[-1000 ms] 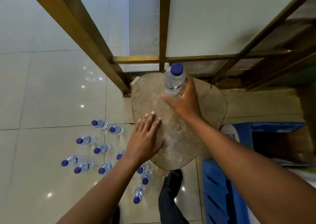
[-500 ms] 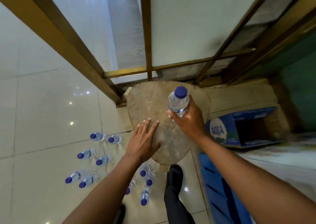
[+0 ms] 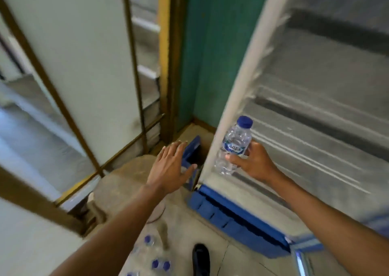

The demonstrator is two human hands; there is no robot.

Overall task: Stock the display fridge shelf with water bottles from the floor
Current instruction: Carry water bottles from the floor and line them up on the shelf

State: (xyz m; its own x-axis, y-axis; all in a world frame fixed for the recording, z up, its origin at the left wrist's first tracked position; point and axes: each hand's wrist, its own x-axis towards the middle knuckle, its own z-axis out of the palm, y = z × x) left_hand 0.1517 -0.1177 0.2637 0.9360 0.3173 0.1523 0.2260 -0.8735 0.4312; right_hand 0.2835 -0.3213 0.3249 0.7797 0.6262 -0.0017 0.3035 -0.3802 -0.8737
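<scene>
Right hand (image 3: pixel 253 163) grips water bottle (image 3: pixel 234 147) upright at open fridge (image 3: pixel 315 111) edge. Left hand (image 3: pixel 169 165) grip released, fingers spread, holding nothing. More bottles (image 3: pixel 156 261) on floor (image 3: pixel 242 256).

**A small shop corner around a display fridge**

A shop setting is suggested by the open display fridge (image 3: pixel 315 111), whose wire shelves are seen bare. Small water bottles (image 3: pixel 156 263) are scattered on the tiled floor (image 3: pixel 248 261) below it. A blue carton (image 3: pixel 190 151) is lodged beside its left edge, and gold-framed glass panels (image 3: pixel 69 50) stand further left.
</scene>
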